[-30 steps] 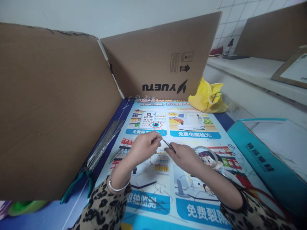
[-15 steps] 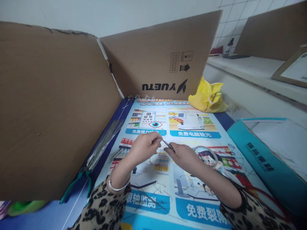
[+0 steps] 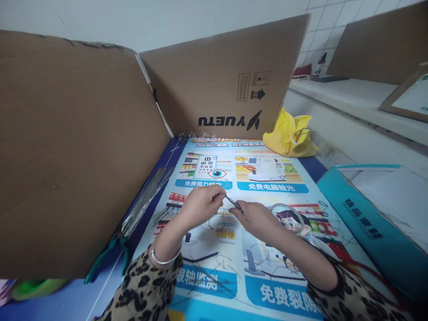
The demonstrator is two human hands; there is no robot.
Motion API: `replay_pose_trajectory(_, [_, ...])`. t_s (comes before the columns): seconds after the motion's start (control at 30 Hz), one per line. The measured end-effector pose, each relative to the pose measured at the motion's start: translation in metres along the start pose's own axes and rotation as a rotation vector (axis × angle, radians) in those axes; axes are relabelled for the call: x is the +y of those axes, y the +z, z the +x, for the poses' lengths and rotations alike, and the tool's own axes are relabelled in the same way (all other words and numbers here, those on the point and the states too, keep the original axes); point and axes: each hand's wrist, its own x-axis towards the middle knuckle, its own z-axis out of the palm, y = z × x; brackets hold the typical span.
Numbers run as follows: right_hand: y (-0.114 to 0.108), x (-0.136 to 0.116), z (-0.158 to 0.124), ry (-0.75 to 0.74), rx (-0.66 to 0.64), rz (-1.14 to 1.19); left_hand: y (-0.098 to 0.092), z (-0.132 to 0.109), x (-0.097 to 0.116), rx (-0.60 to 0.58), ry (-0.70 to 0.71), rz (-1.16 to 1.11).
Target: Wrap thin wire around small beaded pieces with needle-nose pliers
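Note:
My left hand [image 3: 206,201] is closed in a pinch over the poster; what lies between its fingers is too small to make out. A slim metal tool [image 3: 234,203], its exact kind unclear, is gripped in my right hand [image 3: 251,217], and its tip reaches the left fingertips. Below both hands, thin bent wires [image 3: 220,272] are scattered over the printed poster [image 3: 234,196]. Left of the poster lies a bundle of straight thin wires [image 3: 145,203]. Pliers with teal handles [image 3: 109,258] rest at its near end, spread apart.
Tall cardboard panels [image 3: 217,76] stand along the left and back. At the right is a teal shoe box [image 3: 357,223] with fine wires in it. A yellow bag [image 3: 290,133] sits at the back right, and small wire pieces [image 3: 197,136] lie at the back panel's foot.

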Motion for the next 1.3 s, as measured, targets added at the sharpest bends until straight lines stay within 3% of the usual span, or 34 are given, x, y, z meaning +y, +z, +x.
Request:
replay_pose_trajectory(0.23, [0.0,0.0,-0.002,-0.04,-0.047,-0.062,0.001,-0.003,-0.006,0.039,0.181,0.295])
replay_pose_trajectory(0.43, [0.01,0.0,0.002,-0.04,-0.108,-0.101,-0.013,-0.007,-0.003,0.037,0.176,0.339])
replay_pose_trajectory(0.53, [0.007,0.005,0.004,-0.011,-0.02,-0.053,-0.015,-0.005,-0.004,0.046,0.078,0.383])
replay_pose_trajectory(0.67, [0.001,0.009,0.001,0.032,0.204,0.228,-0.008,-0.001,-0.006,0.005,-0.013,0.453])
replay_pose_trajectory(0.8, [0.001,0.004,-0.004,-0.17,0.325,0.416,0.004,0.001,-0.001,-0.109,-0.005,0.5])
replay_pose_trajectory(0.87, [0.003,0.002,-0.005,-0.279,0.315,0.371,0.009,0.0,0.003,-0.149,0.011,0.515])
replay_pose_trajectory(1.03, [0.006,0.004,-0.001,-0.366,0.232,0.305,0.013,0.001,0.004,-0.198,0.049,0.51])
replay_pose_trajectory(1.17, [0.007,0.009,0.004,-0.288,0.205,0.319,0.008,0.005,-0.006,-0.15,0.028,0.37])
replay_pose_trajectory(1.3, [0.014,0.016,0.013,-0.154,0.214,0.26,0.004,0.009,-0.029,-0.05,-0.041,0.224])
